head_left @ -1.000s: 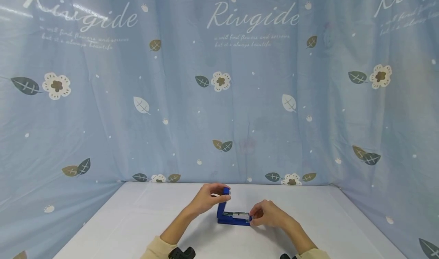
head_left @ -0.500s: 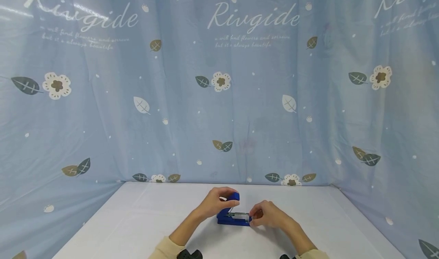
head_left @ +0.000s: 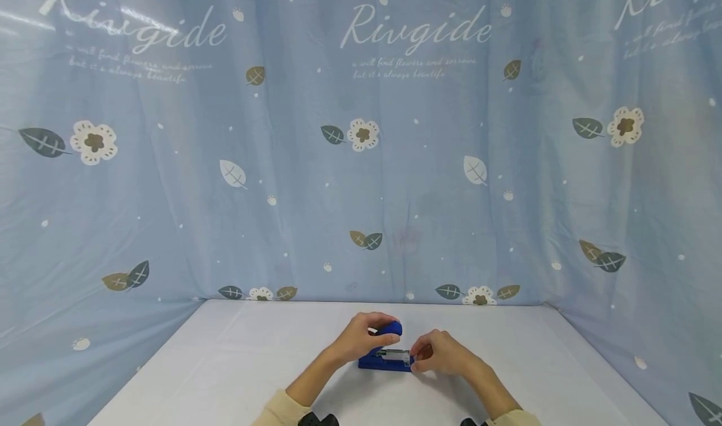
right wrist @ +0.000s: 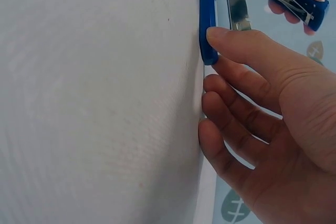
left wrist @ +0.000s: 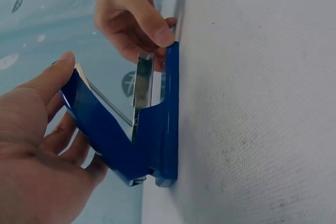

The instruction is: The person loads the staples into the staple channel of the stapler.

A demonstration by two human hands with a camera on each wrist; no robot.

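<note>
A blue stapler (head_left: 385, 363) stands on the white table with its top arm tilted up from the base. Its metal staple channel (left wrist: 142, 82) lies exposed between the arm and the base. My left hand (head_left: 361, 338) grips the free end of the raised arm, thumb on the near side and fingers on the far side, also seen by the left wrist camera. At the front end of the base, my right hand (head_left: 442, 353) pinches it between thumb and index finger. The right wrist view shows the right thumb (right wrist: 231, 38) on the base, other fingers loosely curled beside it.
The white table (head_left: 254, 344) spreads around the stapler on all sides. Behind it and along both sides hangs a blue curtain (head_left: 423, 163) with leaves and flowers printed on it.
My left hand has swung the stapler's top arm from nearly upright down and to the right, closer to the base. The right hand has stayed in place on the base.
</note>
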